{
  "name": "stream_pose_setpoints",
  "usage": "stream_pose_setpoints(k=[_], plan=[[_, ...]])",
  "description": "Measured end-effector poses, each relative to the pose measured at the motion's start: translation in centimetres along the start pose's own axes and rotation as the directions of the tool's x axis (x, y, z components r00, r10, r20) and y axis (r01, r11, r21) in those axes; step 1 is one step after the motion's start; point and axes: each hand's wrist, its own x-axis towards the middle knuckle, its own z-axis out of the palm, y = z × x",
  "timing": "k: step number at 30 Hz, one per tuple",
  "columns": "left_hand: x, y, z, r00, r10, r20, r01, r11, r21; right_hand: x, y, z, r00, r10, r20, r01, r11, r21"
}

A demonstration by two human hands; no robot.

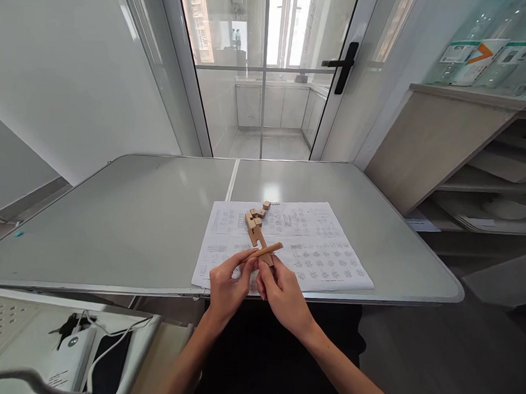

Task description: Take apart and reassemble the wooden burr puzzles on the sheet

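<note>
My left hand (227,287) and my right hand (281,293) meet over the near edge of a printed sheet of diagrams (322,251). Together they pinch a thin wooden stick (266,251) that lies crosswise. Its left end rests between my left fingertips, and my right fingers close round its middle. A notched wooden piece (256,236) runs under the stick toward my right hand; whether that hand also grips it is unclear. Several small wooden blocks (256,214) lie on the sheet just beyond.
The sheet lies on a grey folding table (132,224). A glass door (264,72) stands behind the table, and wooden shelves (483,169) stand at the right. A white device with cables (73,352) sits on a low surface at the lower left.
</note>
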Motion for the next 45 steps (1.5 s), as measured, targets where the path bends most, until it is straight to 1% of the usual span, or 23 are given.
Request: stream_pose_setpoints(k=[3,6,10,14,17,20,23,30,37,42,45], plan=[[0.0,-0.1,0.0,1.000,-0.008,-0.001,0.008,1.000,-0.001,0.1,-0.2,0.1,1.000,0.003,0.002,-0.003,1.000,-0.014],[0.0,-0.3,0.0,0.999,0.032,-0.008,-0.032,0.999,0.002,0.3,-0.2,0.0,1.000,0.013,-0.009,-0.013,1.000,-0.004],[-0.1,-0.3,0.0,0.995,0.100,-0.010,-0.100,0.995,0.011,0.5,0.2,-0.8,0.998,0.053,0.035,-0.055,0.997,0.061],[0.0,0.1,-0.2,0.994,0.113,0.013,-0.113,0.994,-0.009,0.4,0.4,-1.4,0.998,0.035,0.049,-0.041,0.992,0.123],[0.0,0.3,-0.3,0.993,0.110,0.034,-0.109,0.994,-0.021,0.2,0.4,-1.4,1.000,0.010,0.007,-0.010,0.997,0.079],[-0.1,0.2,-0.3,0.994,0.103,0.042,-0.101,0.994,-0.031,0.0,0.3,-1.3,0.999,-0.017,-0.038,0.016,1.000,-0.016],[-0.1,0.2,-0.3,0.993,0.102,0.052,-0.100,0.994,-0.046,-0.1,0.2,-1.3,0.997,-0.048,-0.058,0.043,0.996,-0.082],[-0.1,0.5,-0.5,0.987,0.142,0.074,-0.138,0.989,-0.057,-0.2,0.8,-1.2,0.991,-0.063,-0.118,0.056,0.996,-0.065],[-0.3,0.0,-0.3,0.983,0.168,0.074,-0.166,0.986,-0.026,0.1,1.2,-1.5,0.996,-0.030,-0.082,0.030,1.000,-0.008],[-0.2,0.2,-0.3,0.982,0.177,0.064,-0.176,0.984,-0.032,-0.1,1.2,-1.4,0.995,-0.054,-0.084,0.051,0.998,-0.029],[-0.2,0.3,-0.4,0.983,0.168,0.068,-0.167,0.986,-0.020,-0.2,1.1,-1.1,0.997,-0.047,-0.059,0.047,0.999,0.012]])
